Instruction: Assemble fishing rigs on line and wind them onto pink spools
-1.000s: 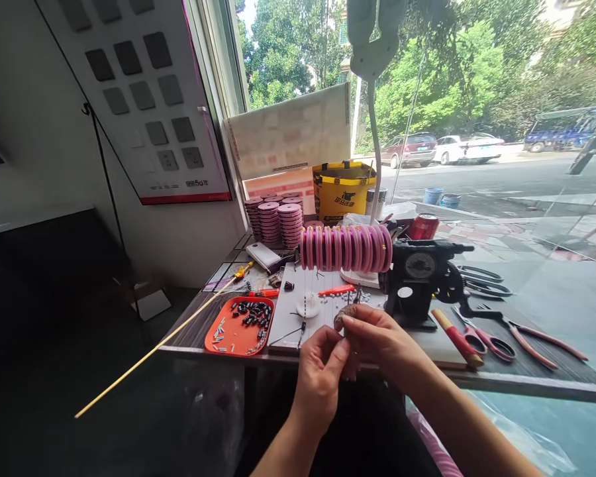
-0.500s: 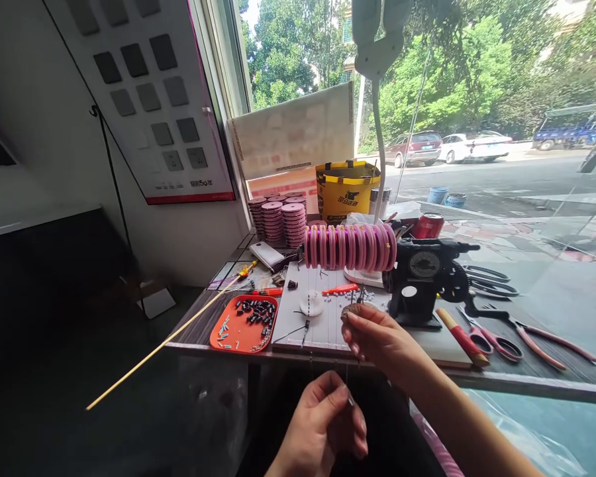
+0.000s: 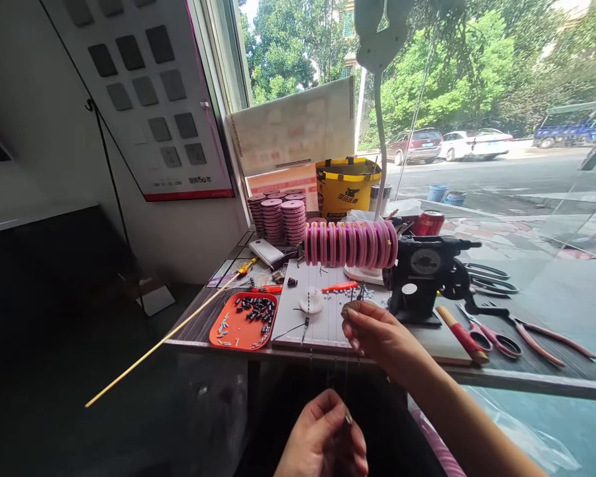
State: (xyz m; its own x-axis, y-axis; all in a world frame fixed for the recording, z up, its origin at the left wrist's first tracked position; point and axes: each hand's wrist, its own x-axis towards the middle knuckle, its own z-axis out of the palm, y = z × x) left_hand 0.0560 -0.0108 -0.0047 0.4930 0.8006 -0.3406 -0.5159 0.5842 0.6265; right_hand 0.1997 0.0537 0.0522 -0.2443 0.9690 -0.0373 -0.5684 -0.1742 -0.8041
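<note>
My left hand (image 3: 322, 434) is below the table's front edge, its thumb and forefinger pinching a thin line; a small shiny piece shows at the fingertips. Above and to its right, my right hand (image 3: 372, 328) is closed in a pinch over the front of the white board. That same line seems to run up to it, though what its fingertips hold is too small to make out. Thin lines drop from a row of pink spools (image 3: 350, 244) mounted on a black hand-cranked winder (image 3: 420, 281). A dark small part (image 3: 306, 322) hangs on one line left of my right hand.
An orange tray (image 3: 238, 338) of small black parts lies left of the white board (image 3: 291, 308). A long thin stick (image 3: 163, 341) juts past the table's left edge. Right of the winder are scissors (image 3: 501, 343) and pliers (image 3: 551, 348). Stacked spools (image 3: 293, 225) and a yellow bag (image 3: 347, 195) stand behind.
My left hand has moved a little lower, farther from my right hand, still pinched. My right hand has stayed nearly in place.
</note>
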